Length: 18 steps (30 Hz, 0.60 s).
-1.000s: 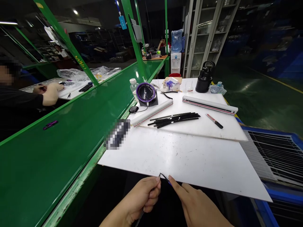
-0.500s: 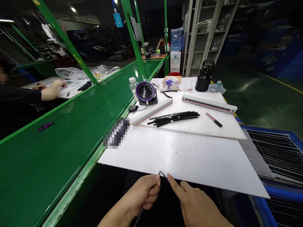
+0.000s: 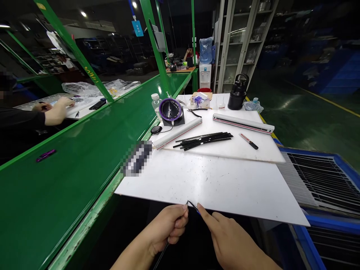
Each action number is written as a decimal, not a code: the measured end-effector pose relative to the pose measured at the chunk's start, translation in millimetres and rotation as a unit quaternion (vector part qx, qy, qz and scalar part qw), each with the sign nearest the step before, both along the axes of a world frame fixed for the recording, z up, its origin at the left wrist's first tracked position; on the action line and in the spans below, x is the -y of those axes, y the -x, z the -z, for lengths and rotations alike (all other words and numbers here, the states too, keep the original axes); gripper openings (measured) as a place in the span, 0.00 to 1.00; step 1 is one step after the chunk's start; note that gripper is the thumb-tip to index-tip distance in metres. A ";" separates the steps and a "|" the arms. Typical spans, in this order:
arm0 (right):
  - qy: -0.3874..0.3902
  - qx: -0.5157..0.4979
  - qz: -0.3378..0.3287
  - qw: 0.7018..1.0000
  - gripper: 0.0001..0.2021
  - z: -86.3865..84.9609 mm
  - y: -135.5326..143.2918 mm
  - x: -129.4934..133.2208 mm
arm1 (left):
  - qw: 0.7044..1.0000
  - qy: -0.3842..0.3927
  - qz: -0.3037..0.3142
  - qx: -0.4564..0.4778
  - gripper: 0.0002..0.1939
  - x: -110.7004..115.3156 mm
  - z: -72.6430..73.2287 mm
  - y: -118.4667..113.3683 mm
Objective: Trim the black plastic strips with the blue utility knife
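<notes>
Two hands are closed near the white table [image 3: 208, 187], the left hand [image 3: 172, 228] pinching a thin black strip [image 3: 161, 255] and the right hand [image 3: 229, 237] grasping a slim dark tool [image 3: 192, 206], while beyond them black strips [image 3: 204, 141] and a knife [image 3: 249, 141] lie on the foam board [image 3: 253, 156].

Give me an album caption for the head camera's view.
Left hand gripping a thin dark strip, right hand holding a slim dark tool, black strips on the white board beyond.
</notes>
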State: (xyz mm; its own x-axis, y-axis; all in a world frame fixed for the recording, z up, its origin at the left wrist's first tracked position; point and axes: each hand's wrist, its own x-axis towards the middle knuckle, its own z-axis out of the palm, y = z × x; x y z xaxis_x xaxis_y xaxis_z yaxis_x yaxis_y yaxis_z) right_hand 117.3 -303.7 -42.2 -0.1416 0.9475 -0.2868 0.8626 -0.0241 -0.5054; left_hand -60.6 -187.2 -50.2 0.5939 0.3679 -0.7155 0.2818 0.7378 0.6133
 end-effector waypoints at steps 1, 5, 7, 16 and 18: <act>-0.002 -0.001 0.001 1.000 0.39 0.0 0.2 -0.1 | 1.000 0.001 0.002 0.001 0.19 -0.1 -0.2 0.2; -0.003 0.042 -0.004 0.999 0.41 2.1 4.9 1.0 | 1.000 -0.004 0.007 0.000 0.19 -0.3 -1.3 1.0; -0.002 0.087 -0.016 0.996 0.43 3.3 9.0 2.4 | 1.000 0.000 0.008 0.002 0.19 -0.7 -1.3 1.4; 0.000 0.075 -0.001 0.997 0.43 3.5 9.5 3.5 | 1.000 0.010 0.005 0.009 0.20 -2.1 -2.1 0.8; -0.004 0.072 -0.003 0.997 0.44 3.9 8.8 3.4 | 1.000 0.009 0.004 0.008 0.20 -1.9 -2.7 0.4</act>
